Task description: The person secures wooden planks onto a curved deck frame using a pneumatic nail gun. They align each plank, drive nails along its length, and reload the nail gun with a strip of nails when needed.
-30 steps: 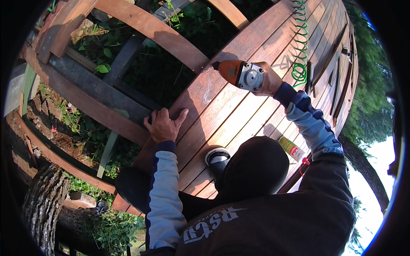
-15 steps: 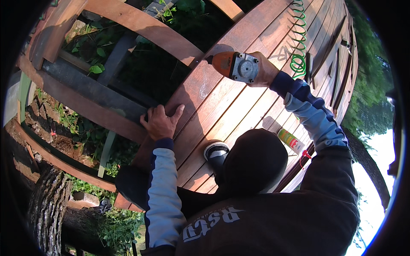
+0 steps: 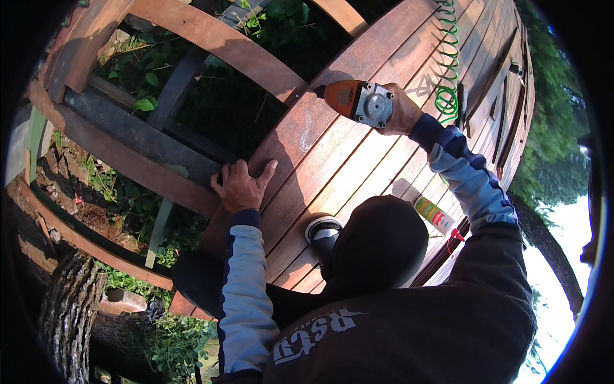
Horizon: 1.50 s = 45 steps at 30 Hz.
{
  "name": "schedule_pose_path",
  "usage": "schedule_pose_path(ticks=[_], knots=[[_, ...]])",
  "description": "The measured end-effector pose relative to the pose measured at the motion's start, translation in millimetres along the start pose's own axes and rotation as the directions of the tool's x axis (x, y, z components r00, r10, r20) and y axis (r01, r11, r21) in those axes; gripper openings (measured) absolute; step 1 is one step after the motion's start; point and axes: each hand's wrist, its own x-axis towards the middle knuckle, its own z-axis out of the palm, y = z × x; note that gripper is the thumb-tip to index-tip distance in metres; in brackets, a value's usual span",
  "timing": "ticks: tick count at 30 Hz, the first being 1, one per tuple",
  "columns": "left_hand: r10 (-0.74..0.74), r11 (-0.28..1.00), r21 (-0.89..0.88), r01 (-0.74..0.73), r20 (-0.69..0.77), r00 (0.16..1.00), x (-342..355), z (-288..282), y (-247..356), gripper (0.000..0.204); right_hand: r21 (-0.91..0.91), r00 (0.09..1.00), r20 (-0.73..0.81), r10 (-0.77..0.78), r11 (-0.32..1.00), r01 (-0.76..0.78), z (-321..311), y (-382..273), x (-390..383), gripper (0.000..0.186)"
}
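Observation:
My right hand (image 3: 404, 110) grips an orange-and-silver power tool (image 3: 358, 102), whose dark nose is at the outer board near the edge of the curved wooden decking (image 3: 364, 163). My left hand (image 3: 243, 189) rests at that edge, lower down, with fingers apart and slightly bent, where the boards meet the open frame (image 3: 128, 153). The undersides of both the tool and my right fingers are hidden. A shoe (image 3: 323, 230) rests on the boards between my arms.
A green coiled hose (image 3: 448, 83) lies beyond the tool. Dark wooden strips (image 3: 495, 89) lie further right, and a bottle with a red nozzle (image 3: 433, 214) is by my right arm. Plants and soil show through the frame gaps. A tree trunk (image 3: 67, 320) stands at lower left.
The tool and my right hand moved up in the picture, then slightly down and rightward. The surroundings also shifted slightly upward in view. My left hand stays at the same edge.

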Motion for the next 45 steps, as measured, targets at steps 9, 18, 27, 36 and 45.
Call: schedule_pose_path(ticks=[9, 18, 27, 36, 45], knots=[[0.007, 1.0, 0.006, -0.007, 0.026, 1.0, -1.0, -0.8, -0.8, 0.063, -0.051, 0.995, -0.075, -0.072, 0.996, 0.068, 2.9, -0.8, 2.3, 0.023], [0.02, 0.999, 0.034, -0.021, 0.012, 1.0, 2.4, -5.3, 3.3, 0.062, -0.024, 0.999, -0.012, 0.037, 0.999, -0.037, -0.9, -4.1, 6.2, 0.023], [0.018, 1.0, 0.003, -0.018, 0.027, 0.999, 0.4, -2.8, 1.8, 0.065, 0.03, 0.997, -0.033, 0.068, 0.997, -0.067, 4.6, 3.5, -45.1, 0.027], [0.02, 1.0, 0.014, -0.02, 0.002, 1.0, -0.7, -0.5, 1.4, 0.064, -0.011, 0.995, -0.04, 0.096, 0.995, -0.097, 8.3, 18.8, -58.9, 0.032], [0.032, 0.999, 0.023, -0.032, -0.01, 0.999, -0.8, 0.2, 0.2, 0.062, 0.11, 0.997, -0.013, 0.071, 0.992, -0.069, 13.9, 22.7, -62.8, 0.028]])
